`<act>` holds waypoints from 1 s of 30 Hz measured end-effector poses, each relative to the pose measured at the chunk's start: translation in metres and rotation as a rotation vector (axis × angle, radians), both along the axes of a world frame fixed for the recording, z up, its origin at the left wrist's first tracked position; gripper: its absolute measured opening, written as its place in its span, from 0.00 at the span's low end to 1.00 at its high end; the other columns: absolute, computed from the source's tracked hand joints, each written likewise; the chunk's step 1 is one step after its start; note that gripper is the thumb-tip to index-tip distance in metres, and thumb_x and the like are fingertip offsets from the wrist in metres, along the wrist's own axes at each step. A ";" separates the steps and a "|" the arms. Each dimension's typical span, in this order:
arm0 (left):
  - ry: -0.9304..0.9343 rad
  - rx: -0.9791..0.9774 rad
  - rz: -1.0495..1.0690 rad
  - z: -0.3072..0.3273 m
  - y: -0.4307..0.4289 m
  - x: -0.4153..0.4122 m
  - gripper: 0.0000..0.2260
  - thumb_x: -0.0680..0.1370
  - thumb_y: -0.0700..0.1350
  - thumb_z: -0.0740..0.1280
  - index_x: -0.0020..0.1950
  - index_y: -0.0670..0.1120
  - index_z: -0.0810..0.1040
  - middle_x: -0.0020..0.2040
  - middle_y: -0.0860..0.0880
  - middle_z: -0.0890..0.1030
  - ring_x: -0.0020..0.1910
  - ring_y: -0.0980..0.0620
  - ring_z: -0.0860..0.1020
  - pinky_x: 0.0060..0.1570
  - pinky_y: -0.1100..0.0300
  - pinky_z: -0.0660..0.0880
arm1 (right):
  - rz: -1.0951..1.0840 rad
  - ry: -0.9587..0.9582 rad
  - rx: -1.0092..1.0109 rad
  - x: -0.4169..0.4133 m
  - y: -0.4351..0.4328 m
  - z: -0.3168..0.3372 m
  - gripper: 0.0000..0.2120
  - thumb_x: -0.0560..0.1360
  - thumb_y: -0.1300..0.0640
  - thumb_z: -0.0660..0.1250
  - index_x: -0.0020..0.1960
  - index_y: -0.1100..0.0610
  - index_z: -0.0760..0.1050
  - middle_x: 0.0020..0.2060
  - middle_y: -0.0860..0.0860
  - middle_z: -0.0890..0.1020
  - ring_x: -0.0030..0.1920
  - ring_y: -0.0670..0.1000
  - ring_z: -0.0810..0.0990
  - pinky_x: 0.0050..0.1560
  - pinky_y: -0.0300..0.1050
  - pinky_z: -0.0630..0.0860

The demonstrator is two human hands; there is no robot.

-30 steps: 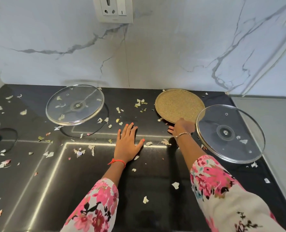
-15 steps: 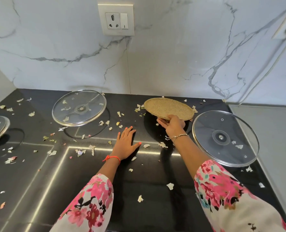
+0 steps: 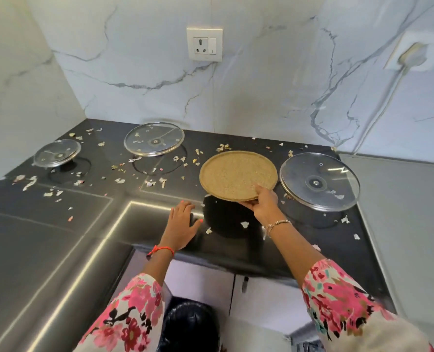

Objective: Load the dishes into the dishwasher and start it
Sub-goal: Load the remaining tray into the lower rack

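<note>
A round tan plate (image 3: pixel 236 174) with a rough, grainy top hangs tilted above the black counter (image 3: pixel 89 224). My right hand (image 3: pixel 262 205) grips its near rim, thumb on top and fingers under it. My left hand (image 3: pixel 181 224) rests flat on the counter just left of the plate's shadow, fingers spread. Three glass lids stand on the counter: a large one (image 3: pixel 320 181) right of the plate, a middle one (image 3: pixel 154 138) at the back, a small one (image 3: pixel 57 153) at the far left.
Scraps of peel (image 3: pixel 157 182) litter the counter. A marble wall with a socket (image 3: pixel 204 44) rises behind. A grey surface (image 3: pixel 401 212) lies to the right. Below the counter edge are white cabinet doors (image 3: pixel 200 283) and a dark bin (image 3: pixel 189 323).
My right hand has lifted the tan plate off the counter and tilted it. The view has pulled back, so the counter's front edge and the cabinets below now show.
</note>
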State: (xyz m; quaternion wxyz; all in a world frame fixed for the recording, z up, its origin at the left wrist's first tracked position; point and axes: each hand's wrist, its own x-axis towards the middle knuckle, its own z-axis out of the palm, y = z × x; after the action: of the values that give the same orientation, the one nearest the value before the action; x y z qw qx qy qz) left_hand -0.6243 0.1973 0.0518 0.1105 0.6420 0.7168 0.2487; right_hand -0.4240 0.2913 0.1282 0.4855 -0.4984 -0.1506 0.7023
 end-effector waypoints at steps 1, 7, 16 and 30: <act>-0.002 0.009 0.017 -0.002 -0.022 0.007 0.20 0.76 0.47 0.66 0.65 0.40 0.70 0.68 0.43 0.68 0.71 0.44 0.62 0.70 0.50 0.56 | 0.031 -0.014 0.021 0.007 -0.020 -0.004 0.17 0.79 0.62 0.59 0.68 0.57 0.64 0.63 0.60 0.72 0.60 0.63 0.74 0.42 0.60 0.77; -0.044 -0.040 0.045 -0.025 -0.144 0.051 0.23 0.77 0.48 0.64 0.69 0.41 0.66 0.71 0.44 0.65 0.74 0.44 0.56 0.73 0.47 0.51 | 0.103 -0.028 0.096 0.053 -0.144 -0.024 0.17 0.80 0.61 0.57 0.69 0.58 0.63 0.62 0.61 0.74 0.58 0.62 0.75 0.44 0.58 0.76; 0.000 -0.091 -0.014 -0.031 -0.330 0.138 0.23 0.78 0.49 0.63 0.70 0.41 0.64 0.73 0.44 0.62 0.74 0.45 0.54 0.72 0.46 0.49 | 0.110 -0.099 0.026 0.157 -0.349 -0.045 0.20 0.79 0.61 0.59 0.70 0.59 0.62 0.60 0.61 0.73 0.54 0.61 0.75 0.47 0.59 0.76; -0.025 -0.323 -0.164 -0.096 -0.489 0.325 0.30 0.77 0.57 0.60 0.74 0.42 0.59 0.75 0.45 0.59 0.76 0.48 0.50 0.72 0.48 0.43 | 0.021 -0.121 -0.172 0.369 -0.553 -0.130 0.18 0.78 0.61 0.60 0.68 0.59 0.64 0.64 0.62 0.72 0.55 0.60 0.74 0.50 0.61 0.75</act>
State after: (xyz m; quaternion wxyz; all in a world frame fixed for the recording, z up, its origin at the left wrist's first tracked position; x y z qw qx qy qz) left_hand -0.2989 -0.2917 -0.0445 0.2408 0.6690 0.6913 0.1286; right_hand -0.0554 -0.2612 -0.0013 0.4236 -0.5782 -0.1238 0.6862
